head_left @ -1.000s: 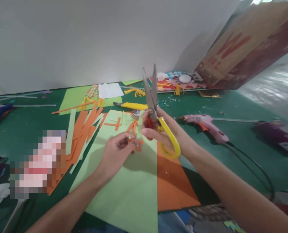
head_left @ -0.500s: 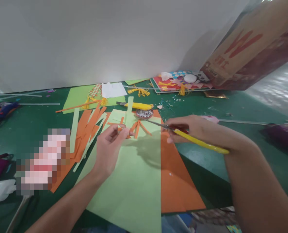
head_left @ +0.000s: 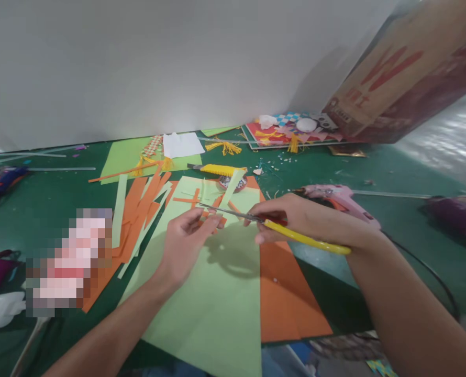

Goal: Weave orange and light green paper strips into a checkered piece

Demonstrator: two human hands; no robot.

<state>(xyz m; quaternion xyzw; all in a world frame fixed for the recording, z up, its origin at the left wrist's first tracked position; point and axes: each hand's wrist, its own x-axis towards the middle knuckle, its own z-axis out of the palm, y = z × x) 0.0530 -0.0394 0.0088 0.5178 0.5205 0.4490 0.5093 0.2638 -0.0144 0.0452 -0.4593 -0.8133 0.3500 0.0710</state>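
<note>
My left hand [head_left: 184, 242] pinches a small piece woven of orange and light green paper strips [head_left: 217, 207] above a large light green sheet [head_left: 213, 293]. A green strip of that piece sticks up and to the right. My right hand [head_left: 296, 217] grips yellow-handled scissors [head_left: 291, 234] held nearly level. Their blades point left and reach the woven piece at my left fingertips. An orange sheet [head_left: 288, 293] lies under my right hand, beside the green one.
Cut orange and green strips [head_left: 139, 209] lie left of the sheets. A pink glue gun [head_left: 339, 198] with a black cord rests to the right, a yellow craft knife [head_left: 217, 169] behind. A cardboard box [head_left: 406, 78] leans at the back right near finished paper crafts [head_left: 291, 131].
The scissors swung down from pointing upward to lying level, blades now at the woven piece. My left hand raised the piece, and its green strip tilted to the right.
</note>
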